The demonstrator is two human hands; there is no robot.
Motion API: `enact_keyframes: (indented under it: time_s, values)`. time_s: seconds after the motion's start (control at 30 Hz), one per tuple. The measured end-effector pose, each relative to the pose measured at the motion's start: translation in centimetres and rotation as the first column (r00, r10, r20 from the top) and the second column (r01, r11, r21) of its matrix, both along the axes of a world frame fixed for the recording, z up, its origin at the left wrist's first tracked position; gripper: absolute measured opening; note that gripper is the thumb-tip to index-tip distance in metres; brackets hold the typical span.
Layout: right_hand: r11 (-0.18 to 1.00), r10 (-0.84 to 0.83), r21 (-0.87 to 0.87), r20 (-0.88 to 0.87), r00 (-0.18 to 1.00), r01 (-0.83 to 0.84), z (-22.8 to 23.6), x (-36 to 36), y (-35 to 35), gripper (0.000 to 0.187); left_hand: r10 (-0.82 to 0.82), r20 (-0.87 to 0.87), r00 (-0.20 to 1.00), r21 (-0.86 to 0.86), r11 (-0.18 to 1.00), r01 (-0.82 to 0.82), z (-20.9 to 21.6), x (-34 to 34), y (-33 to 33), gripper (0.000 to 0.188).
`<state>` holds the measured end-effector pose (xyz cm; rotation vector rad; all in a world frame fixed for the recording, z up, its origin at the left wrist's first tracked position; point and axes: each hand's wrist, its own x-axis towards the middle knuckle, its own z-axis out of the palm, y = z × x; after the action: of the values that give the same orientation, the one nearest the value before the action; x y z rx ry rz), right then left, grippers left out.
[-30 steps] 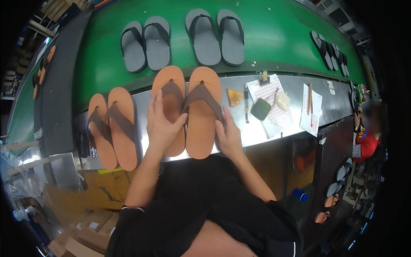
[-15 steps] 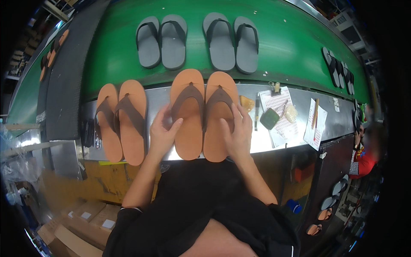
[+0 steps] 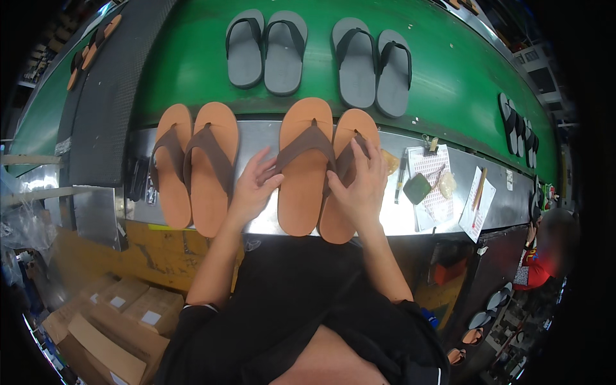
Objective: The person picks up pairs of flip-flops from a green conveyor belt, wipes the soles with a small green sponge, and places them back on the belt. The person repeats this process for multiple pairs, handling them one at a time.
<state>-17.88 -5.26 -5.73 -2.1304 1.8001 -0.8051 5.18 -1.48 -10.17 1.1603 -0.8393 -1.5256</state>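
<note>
In front of me is a pair of orange-tan flip-flops with brown straps, toes pointing away. Beside the left flip-flop [image 3: 300, 202] is my left hand [image 3: 252, 191], its fingers apart and slightly curled, holding nothing. Its fingertips come close to the strap's left side. My right hand [image 3: 360, 189] lies over the other flip-flop [image 3: 335, 221], fingers on its strap and thumb at its left edge, gripping it across the strap. That flip-flop slants slightly, its toe to the right, and my hand hides part of it.
A similar pair of brown-strapped flip-flops [image 3: 208, 192] stands left on the metal ledge [image 3: 264, 224]. Grey flip-flops [image 3: 287, 61] sit on the green belt [image 3: 436, 83]. Right of me are papers [image 3: 427, 205], a green block [image 3: 417, 188] and a pen [image 3: 400, 176]. A person in red [image 3: 531, 269] is far right.
The view has shifted, so most things sit further right. The right flip-flop has turned a little out of line with the left one. My right hand has moved further over its strap.
</note>
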Motion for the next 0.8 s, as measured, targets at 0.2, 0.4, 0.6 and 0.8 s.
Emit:
enact_keyframes:
  time_s: [0.2,0.4,0.6,0.8]
  values:
    - [0.999,0.035,-0.014,0.020,0.999,-0.035,-0.1,0.1,-0.2,0.068,-0.027,-0.130,0.991,-0.007,1.000,0.026,-0.9,0.8,-0.1,0.064]
    - [0.999,0.047,-0.027,0.032,0.998,-0.046,-0.3,0.1,-0.2,0.067,-0.018,-0.110,0.994,-0.036,0.999,0.014,-0.6,0.4,0.0,0.064]
    - [0.997,0.029,-0.070,0.030,0.999,-0.027,-1.0,0.3,-0.1,0.065,0.317,0.825,0.469,-0.498,0.799,0.337,6.7,-2.0,-0.6,0.051]
    - [0.995,0.031,-0.095,0.017,0.999,-0.029,-1.4,0.4,-0.2,0.063,0.335,0.297,0.894,-0.950,0.203,0.239,22.0,-9.7,2.6,0.018]
